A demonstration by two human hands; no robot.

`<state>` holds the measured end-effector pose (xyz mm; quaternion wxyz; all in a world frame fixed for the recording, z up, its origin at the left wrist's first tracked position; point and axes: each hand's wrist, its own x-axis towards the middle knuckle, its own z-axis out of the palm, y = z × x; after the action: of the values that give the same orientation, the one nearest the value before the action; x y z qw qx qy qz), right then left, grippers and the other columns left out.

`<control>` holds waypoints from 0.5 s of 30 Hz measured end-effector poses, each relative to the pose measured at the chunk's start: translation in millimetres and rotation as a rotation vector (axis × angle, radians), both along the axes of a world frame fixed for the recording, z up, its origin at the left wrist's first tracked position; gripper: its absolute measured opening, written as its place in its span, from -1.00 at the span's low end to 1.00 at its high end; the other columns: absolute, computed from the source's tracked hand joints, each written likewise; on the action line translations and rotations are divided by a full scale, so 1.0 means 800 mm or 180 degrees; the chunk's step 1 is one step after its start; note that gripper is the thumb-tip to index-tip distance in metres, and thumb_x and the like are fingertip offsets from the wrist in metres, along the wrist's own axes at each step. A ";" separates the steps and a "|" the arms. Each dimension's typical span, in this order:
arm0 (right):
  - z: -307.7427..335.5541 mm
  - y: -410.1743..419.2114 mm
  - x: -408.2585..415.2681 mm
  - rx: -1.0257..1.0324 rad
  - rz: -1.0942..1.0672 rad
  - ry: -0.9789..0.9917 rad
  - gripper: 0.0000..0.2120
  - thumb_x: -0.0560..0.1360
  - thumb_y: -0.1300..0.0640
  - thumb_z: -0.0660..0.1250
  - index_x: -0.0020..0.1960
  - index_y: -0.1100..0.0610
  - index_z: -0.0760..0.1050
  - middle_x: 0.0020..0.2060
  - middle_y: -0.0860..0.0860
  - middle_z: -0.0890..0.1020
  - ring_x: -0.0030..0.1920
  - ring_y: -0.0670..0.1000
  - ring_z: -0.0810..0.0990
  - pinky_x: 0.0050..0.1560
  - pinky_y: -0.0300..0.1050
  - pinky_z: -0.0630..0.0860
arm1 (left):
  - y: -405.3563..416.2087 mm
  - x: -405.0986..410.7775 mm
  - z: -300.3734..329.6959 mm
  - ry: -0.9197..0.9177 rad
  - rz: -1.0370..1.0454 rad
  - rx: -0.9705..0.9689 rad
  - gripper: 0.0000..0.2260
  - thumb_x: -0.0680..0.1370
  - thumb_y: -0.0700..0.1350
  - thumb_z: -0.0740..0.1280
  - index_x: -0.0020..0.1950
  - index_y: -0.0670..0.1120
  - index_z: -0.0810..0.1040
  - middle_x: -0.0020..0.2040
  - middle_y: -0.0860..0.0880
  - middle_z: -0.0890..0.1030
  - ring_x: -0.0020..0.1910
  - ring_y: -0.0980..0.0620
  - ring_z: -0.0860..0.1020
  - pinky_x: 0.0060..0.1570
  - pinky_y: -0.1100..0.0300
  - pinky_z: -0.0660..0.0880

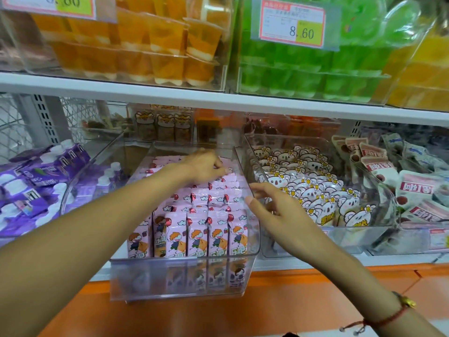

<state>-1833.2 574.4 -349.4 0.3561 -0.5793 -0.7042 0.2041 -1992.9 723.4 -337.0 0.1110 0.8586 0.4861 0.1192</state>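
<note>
My left grip [206, 166] sits at the back of the clear bin [121, 280] with its fingertips sunk among the pink packets [194, 229], and I cannot tell whether they pinch one. My right grip [279, 210] is at the bin's right wall, but I cannot make out whether it touches the clear plastic. The bin's frosted front blurs the lower halves of the front packets. Above and right of the bin, the price tag [292, 23] has small print too fine to read. Left of the bin, the purple packs [29, 188] are cut off by the picture's edge, as are the white bags [418, 188] far right of it. Behind the bin, the cat-faced packs [165, 127] are dim and blurred.
</note>
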 end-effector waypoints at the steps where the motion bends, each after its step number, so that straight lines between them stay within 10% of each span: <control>1: 0.000 0.000 0.001 0.0003 0.0008 -0.0022 -0.69 0.59 0.01 0.20 0.31 0.04 0.40 -0.10 -0.22 0.52 -0.36 -0.34 0.48 -0.31 -0.42 0.37 | 0.000 -0.002 0.002 0.0083 -0.0043 0.0025 -0.70 0.63 0.04 0.20 0.07 -0.11 0.65 0.17 -0.09 0.59 0.17 -0.09 0.48 0.09 0.08 0.43; 9: 0.005 -0.008 0.005 0.0071 0.0134 -0.0494 -0.60 0.61 -0.05 0.13 0.41 0.01 0.37 -0.20 -0.28 0.50 -0.39 -0.30 0.49 -0.33 -0.38 0.36 | -0.011 0.010 0.011 0.0062 -0.0135 0.0048 -0.81 0.55 0.02 0.35 0.11 0.00 0.63 0.09 0.05 0.58 0.03 0.04 0.50 -0.10 0.17 0.39; 15: 0.008 -0.012 0.006 0.0087 -0.0004 -0.0538 -0.64 0.58 -0.06 0.18 0.32 0.04 0.44 -0.21 -0.26 0.53 -0.31 -0.25 0.53 -0.30 -0.37 0.40 | -0.023 0.013 0.020 -0.1210 0.0276 0.0006 -0.77 0.58 -0.04 0.32 0.18 -0.11 0.55 0.15 -0.04 0.58 0.09 0.03 0.50 0.03 0.19 0.40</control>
<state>-1828.3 565.0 -343.2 0.3033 -0.5900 -0.7342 0.1446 -1982.5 704.7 -321.2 0.1947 0.7990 0.4929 0.2843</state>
